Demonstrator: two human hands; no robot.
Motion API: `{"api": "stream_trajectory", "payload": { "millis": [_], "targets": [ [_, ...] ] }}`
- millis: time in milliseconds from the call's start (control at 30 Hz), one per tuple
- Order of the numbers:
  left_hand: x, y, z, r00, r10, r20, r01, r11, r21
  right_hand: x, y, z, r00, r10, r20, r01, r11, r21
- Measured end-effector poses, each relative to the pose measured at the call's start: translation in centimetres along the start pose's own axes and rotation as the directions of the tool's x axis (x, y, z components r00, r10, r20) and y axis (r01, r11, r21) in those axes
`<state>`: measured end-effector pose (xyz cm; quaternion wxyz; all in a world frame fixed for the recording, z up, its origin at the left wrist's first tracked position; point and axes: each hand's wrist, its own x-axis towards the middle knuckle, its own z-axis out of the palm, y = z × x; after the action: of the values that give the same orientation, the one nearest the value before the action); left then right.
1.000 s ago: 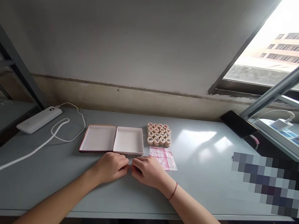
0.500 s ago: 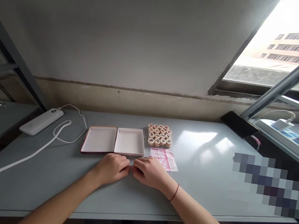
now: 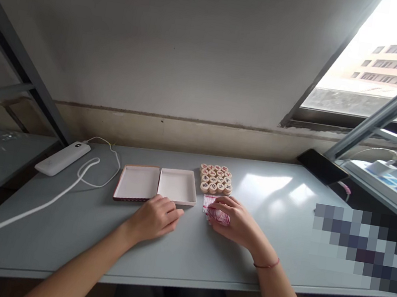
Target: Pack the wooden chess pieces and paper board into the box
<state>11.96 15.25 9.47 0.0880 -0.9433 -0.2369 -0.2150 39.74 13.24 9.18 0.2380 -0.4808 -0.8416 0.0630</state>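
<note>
My right hand [image 3: 241,225] is closed over a folded white sheet with red lines [image 3: 223,216], thin like plastic film. Its fingers bunch the sheet slightly against the desk. My left hand [image 3: 155,217] rests with curled fingers just in front of the box, and nothing shows in it. The shallow box lies opened flat in two halves: a left half with a dark red rim [image 3: 137,182] and a white right half [image 3: 178,185]. Behind the sheet, round wooden Chinese chess pieces [image 3: 216,180] stand stacked in a tidy square block, with red and black characters.
A white power bank [image 3: 63,158] with a thick white cable [image 3: 32,217] occupies the left of the grey desk [image 3: 180,261]. A dark phone [image 3: 321,166] leans at the back right. A power strip with chargers [image 3: 382,167] lies beyond it. A blurred-out patch covers the right end.
My right hand has moved right, away from my left hand, and taken hold of the sheet, which is now bunched. My left hand stays near the box. The view has shifted slightly.
</note>
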Motion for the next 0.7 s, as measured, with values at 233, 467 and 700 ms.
{"api": "stream_trajectory", "payload": {
  "millis": [233,467,700],
  "targets": [
    [0.0,0.0,-0.1,0.98,-0.164,-0.111,0.174,0.981,0.087,0.2,-0.5,0.9,1.0,0.013,-0.009,-0.013,1.0,-0.002],
    [-0.1,-0.5,-0.1,0.933,-0.359,-0.033,0.36,0.925,0.118,0.2,-0.9,-0.2,0.989,0.101,-0.104,-0.087,0.988,0.126],
    [-0.5,-0.5,0.0,0.979,-0.178,0.097,0.171,0.983,0.068,3.6,-5.5,-2.5,0.919,-0.009,-0.394,0.061,0.991,0.12]
  ]
}}
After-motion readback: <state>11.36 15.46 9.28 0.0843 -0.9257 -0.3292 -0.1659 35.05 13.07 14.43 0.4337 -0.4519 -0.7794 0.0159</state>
